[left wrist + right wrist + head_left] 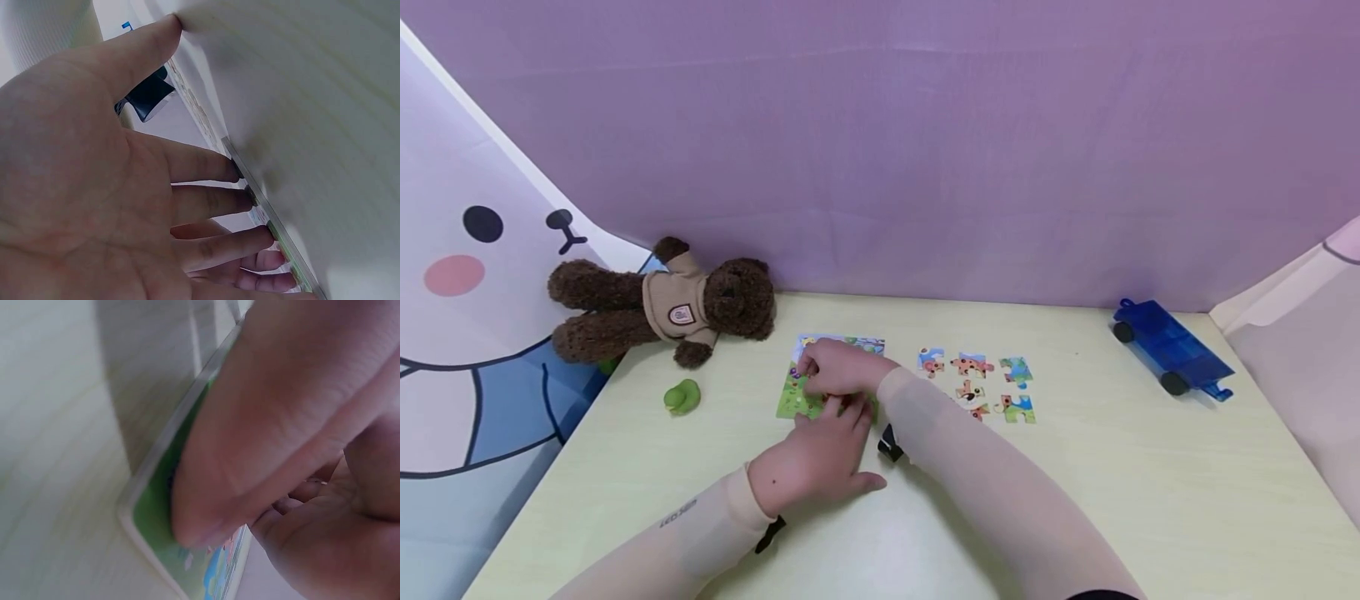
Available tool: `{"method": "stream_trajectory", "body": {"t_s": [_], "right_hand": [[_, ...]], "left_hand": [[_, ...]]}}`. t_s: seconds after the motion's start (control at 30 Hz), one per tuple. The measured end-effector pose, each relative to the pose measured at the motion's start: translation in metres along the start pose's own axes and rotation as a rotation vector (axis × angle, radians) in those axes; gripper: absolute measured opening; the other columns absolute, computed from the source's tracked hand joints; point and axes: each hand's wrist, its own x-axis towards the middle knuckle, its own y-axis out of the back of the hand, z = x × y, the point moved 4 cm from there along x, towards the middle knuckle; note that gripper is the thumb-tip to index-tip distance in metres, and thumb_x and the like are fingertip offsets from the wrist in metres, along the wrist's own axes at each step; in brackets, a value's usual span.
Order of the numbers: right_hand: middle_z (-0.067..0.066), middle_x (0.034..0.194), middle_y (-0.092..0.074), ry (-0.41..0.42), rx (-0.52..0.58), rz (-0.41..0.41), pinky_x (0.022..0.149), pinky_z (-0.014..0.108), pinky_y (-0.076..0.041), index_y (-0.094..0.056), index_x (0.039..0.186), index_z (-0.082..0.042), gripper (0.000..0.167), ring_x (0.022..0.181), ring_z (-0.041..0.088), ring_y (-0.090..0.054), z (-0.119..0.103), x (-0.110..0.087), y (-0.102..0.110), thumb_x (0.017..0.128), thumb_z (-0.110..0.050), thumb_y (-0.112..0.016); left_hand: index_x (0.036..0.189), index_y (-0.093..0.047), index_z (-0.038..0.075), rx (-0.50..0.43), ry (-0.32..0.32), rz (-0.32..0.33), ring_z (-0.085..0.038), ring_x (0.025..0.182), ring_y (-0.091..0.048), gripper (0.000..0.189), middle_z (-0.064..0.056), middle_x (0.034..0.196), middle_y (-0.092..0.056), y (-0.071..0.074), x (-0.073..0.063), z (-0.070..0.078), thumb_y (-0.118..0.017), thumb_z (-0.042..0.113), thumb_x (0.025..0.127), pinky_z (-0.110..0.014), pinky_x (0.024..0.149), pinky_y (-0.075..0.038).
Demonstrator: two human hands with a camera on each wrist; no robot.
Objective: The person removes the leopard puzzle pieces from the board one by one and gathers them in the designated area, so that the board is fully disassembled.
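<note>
A jigsaw board (786, 407) with a green picture lies flat, partly hidden under both hands. My left hand (820, 454) rests its straight, slightly spread fingers on the board's near edge, thumb out to the side. In the left wrist view those fingertips (259, 234) meet the board's pale rim. My right hand (846, 367) reaches across over the board with bent fingers. Seen from the right wrist, a fingertip (194, 528) presses onto the green part by a rounded corner (134, 506). I cannot tell whether a piece is under it.
Several loose jigsaw pieces (972, 365) lie right of the board, some partly behind my right sleeve (1000, 467). A brown teddy bear (681, 304) lies at the back left, a small green toy (682, 397) before it. At the far right is a blue toy wagon (1172, 346).
</note>
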Motion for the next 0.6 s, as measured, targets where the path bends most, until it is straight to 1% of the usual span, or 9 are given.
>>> {"method": "stream_trajectory", "body": {"t_s": [0.07,0.13,0.17,0.2,0.23,0.3,0.37,0.43,0.6], "right_hand": [[-0.002,0.105,-0.068,0.001,-0.026,0.024,0.080,0.021,-0.053,-0.072,0.123,-0.005,0.028,0.080,0.007,-0.058,-0.0005,-0.0005,0.0008,0.097,-0.006,-0.061],[-0.001,0.107,-0.069,-0.007,-0.043,0.031,0.082,0.023,-0.054,-0.073,0.121,-0.005,0.024,0.082,0.007,-0.060,-0.0007,-0.0009,0.0009,0.102,-0.009,-0.058],[-0.002,0.102,-0.068,-0.010,-0.045,0.031,0.081,0.023,-0.054,-0.074,0.116,-0.005,0.021,0.080,0.008,-0.060,-0.0007,-0.0010,0.0009,0.104,-0.010,-0.057],[-0.003,0.093,-0.065,-0.015,-0.041,0.030,0.079,0.024,-0.053,-0.073,0.107,-0.006,0.019,0.076,0.008,-0.058,-0.0007,-0.0008,0.0009,0.107,-0.012,-0.055],[-0.004,0.084,-0.061,-0.021,-0.032,0.028,0.077,0.025,-0.052,-0.071,0.097,-0.008,0.021,0.070,0.009,-0.055,-0.0005,-0.0008,0.0007,0.109,-0.014,-0.054],[-0.006,0.070,-0.049,-0.028,-0.014,0.029,0.073,0.025,-0.048,-0.061,0.081,-0.012,0.033,0.061,0.010,-0.048,-0.0001,-0.0005,0.0005,0.112,-0.018,-0.051],[-0.006,0.062,-0.038,-0.037,0.003,0.027,0.070,0.026,-0.045,-0.048,0.071,-0.016,0.043,0.056,0.011,-0.042,0.0003,-0.0002,0.0002,0.114,-0.022,-0.050],[-0.006,0.059,-0.035,-0.054,0.025,0.030,0.068,0.026,-0.044,-0.042,0.067,-0.019,0.048,0.054,0.011,-0.039,0.0007,-0.0003,0.0000,0.114,-0.023,-0.049],[-0.007,0.057,-0.037,-0.097,0.073,0.044,0.065,0.028,-0.045,-0.042,0.064,-0.021,0.050,0.053,0.011,-0.041,0.0013,-0.0013,0.0006,0.113,-0.022,-0.049]], "left_hand": [[0.168,-0.032,0.003,0.006,-0.001,0.003,-0.039,0.168,-0.014,0.102,-0.015,0.179,-0.023,-0.0004,0.0000,-0.0002,-0.063,0.071,0.098,-0.082,0.101,-0.049],[0.168,-0.032,0.003,0.008,0.000,0.003,-0.039,0.168,-0.014,0.102,-0.015,0.179,-0.023,-0.0007,0.0002,-0.0006,-0.063,0.071,0.097,-0.082,0.101,-0.049],[0.168,-0.032,0.003,0.008,-0.001,0.003,-0.039,0.168,-0.014,0.102,-0.015,0.179,-0.023,-0.0009,0.0004,-0.0007,-0.063,0.071,0.097,-0.082,0.100,-0.049],[0.168,-0.032,0.003,0.007,0.000,0.002,-0.039,0.168,-0.014,0.102,-0.015,0.180,-0.023,-0.0009,0.0006,-0.0009,-0.063,0.071,0.097,-0.082,0.100,-0.049],[0.168,-0.032,0.003,0.003,0.000,0.001,-0.039,0.168,-0.014,0.103,-0.015,0.180,-0.023,-0.0010,0.0008,-0.0011,-0.063,0.071,0.097,-0.082,0.100,-0.049],[0.168,-0.032,0.003,-0.006,0.001,0.000,-0.040,0.168,-0.015,0.103,-0.015,0.180,-0.023,-0.0007,0.0010,-0.0015,-0.064,0.071,0.097,-0.083,0.100,-0.048],[0.168,-0.032,0.003,-0.013,0.000,-0.002,-0.040,0.168,-0.015,0.103,-0.015,0.180,-0.022,-0.0006,0.0011,-0.0018,-0.064,0.071,0.097,-0.083,0.100,-0.048],[0.168,-0.031,0.003,-0.016,0.000,-0.005,-0.040,0.168,-0.015,0.104,-0.015,0.180,-0.022,-0.0006,0.0012,-0.0022,-0.064,0.071,0.097,-0.084,0.100,-0.048],[0.168,-0.030,0.004,-0.014,-0.003,-0.013,-0.042,0.167,-0.016,0.104,-0.015,0.180,-0.021,-0.0002,0.0018,-0.0021,-0.064,0.071,0.097,-0.083,0.100,-0.048]]}}
